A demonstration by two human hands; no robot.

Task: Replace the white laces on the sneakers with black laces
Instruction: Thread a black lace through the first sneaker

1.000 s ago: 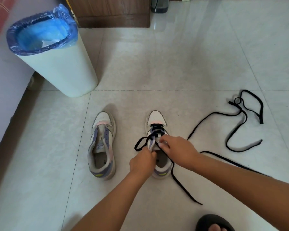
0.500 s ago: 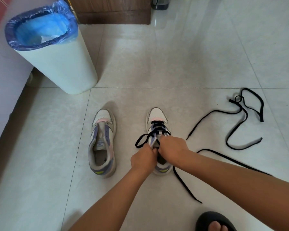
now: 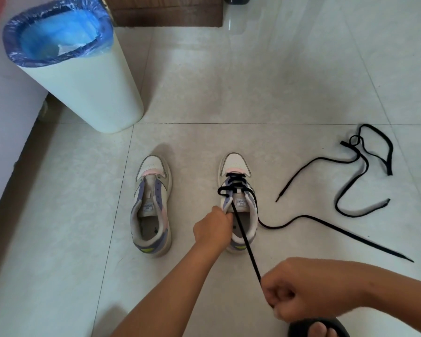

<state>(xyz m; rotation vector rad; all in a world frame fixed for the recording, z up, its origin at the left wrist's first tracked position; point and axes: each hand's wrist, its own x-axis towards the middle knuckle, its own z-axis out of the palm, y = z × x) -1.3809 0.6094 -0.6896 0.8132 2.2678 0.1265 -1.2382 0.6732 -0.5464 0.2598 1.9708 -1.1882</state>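
Two white, lilac and pink sneakers stand side by side on the tiled floor. The left sneaker [image 3: 151, 205] has no lace. The right sneaker [image 3: 236, 166] carries a black lace [image 3: 247, 246] crossed through its front eyelets. My left hand [image 3: 213, 228] grips the left edge of that sneaker's opening. My right hand [image 3: 299, 294] pinches one end of the black lace and holds it taut, close to me. The lace's other end trails away to the right across the floor. A second black lace [image 3: 350, 166] lies loose at the right.
A pale waste bin [image 3: 83, 81] with a blue bag stands at the back left beside a white wall. Brown wooden furniture [image 3: 165, 13] is at the top. My foot in a black sandal [image 3: 318, 328] shows at the bottom edge.
My right hand has left the sneaker's eyelets and pulled the black lace end back toward me, drawing it straight. My left hand stays on the sneaker.
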